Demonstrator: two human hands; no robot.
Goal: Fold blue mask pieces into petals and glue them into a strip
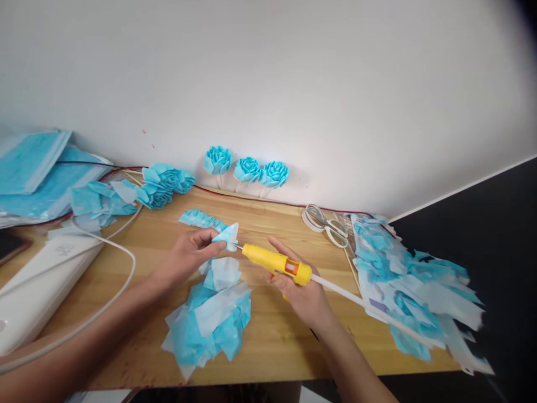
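My left hand pinches a small folded blue-and-white fabric piece above the wooden table. My right hand grips a yellow glue gun with an orange trigger. Its metal tip touches the folded piece. A white glue stick pokes out of the back of the gun toward the right. Just under my left hand lies a heap of cut blue and white fabric squares.
Three blue fabric roses on sticks lean on the white wall. More roses and scraps lie at the left. White-handled scissors and a pile of cut scraps are at the right. A white device with a cord sits at the left.
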